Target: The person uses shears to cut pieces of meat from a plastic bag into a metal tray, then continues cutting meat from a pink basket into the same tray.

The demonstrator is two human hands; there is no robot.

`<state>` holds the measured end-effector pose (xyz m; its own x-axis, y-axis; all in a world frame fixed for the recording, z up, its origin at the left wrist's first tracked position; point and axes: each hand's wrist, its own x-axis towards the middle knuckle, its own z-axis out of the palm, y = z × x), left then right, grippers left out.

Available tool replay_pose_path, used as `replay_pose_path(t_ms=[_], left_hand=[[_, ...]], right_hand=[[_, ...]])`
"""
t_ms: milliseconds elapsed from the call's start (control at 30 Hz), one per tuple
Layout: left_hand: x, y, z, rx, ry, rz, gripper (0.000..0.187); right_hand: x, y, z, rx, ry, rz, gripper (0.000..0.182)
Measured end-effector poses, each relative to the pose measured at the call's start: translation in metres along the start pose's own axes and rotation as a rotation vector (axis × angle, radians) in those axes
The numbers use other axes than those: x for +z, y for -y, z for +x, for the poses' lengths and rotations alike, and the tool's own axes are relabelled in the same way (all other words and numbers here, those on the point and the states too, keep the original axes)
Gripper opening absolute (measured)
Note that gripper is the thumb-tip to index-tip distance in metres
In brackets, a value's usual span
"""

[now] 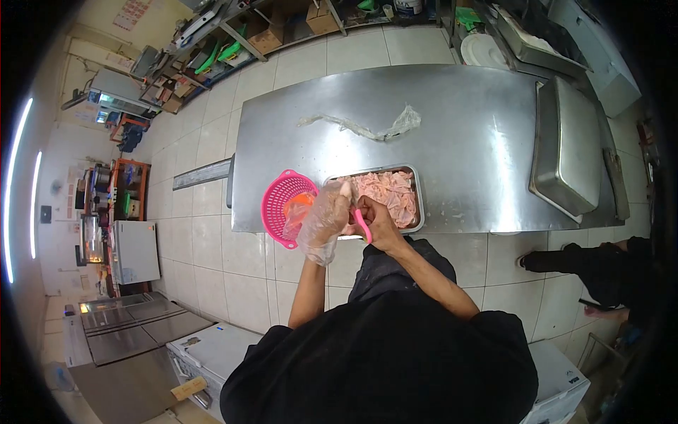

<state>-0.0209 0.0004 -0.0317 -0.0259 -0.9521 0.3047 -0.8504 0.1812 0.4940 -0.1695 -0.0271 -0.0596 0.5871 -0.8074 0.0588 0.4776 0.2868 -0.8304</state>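
A metal tray (pixel 421 212) at the table's near edge holds a heap of pale pink raw meat (pixel 387 192). Over its left side, my left hand (pixel 329 218), in a loose clear plastic glove, is closed around a pale piece of raw meat (pixel 346 189), mostly hidden by the fingers. My bare right hand (pixel 382 227) grips scissors with pink handles (pixel 363 226); their blades are hidden near the left hand's fingers. Just left of my gloved hand stands a pink perforated basket (pixel 271 201) with an orange item and clear plastic inside.
A crumpled strip of clear plastic (pixel 381 133) lies farther back on the steel table (pixel 452 106). A large metal pan (pixel 568 145) rests bottom-up at the right end. Another person's dark-clothed leg (pixel 565 260) is at the right. Shelves with boxes (pixel 267 39) line the far side.
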Motion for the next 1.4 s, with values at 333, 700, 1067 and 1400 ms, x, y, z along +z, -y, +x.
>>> replay_pose_path(t_ms=[333,700,1067,1400], left_hand=[[-0.018,-0.036,0.037,0.508,-0.033,0.302,0.029],[0.024,-0.066,0.073,-0.118,0.32,-0.353,0.034],[0.061,-0.024,0.059,-0.058,0.344,-0.728,0.038],[0.085,0.002,0.023,-0.107,0.22,-0.975,0.057]], right_hand=[[-0.002,0.018,-0.004,-0.193,-0.026,-0.043,0.03],[-0.045,0.024,-0.022,-0.085,-0.337,-0.129,0.039],[-0.058,0.018,-0.032,-0.134,-0.431,-0.475,0.045],[-0.049,-0.007,-0.027,0.011,-0.479,-0.487,0.023]])
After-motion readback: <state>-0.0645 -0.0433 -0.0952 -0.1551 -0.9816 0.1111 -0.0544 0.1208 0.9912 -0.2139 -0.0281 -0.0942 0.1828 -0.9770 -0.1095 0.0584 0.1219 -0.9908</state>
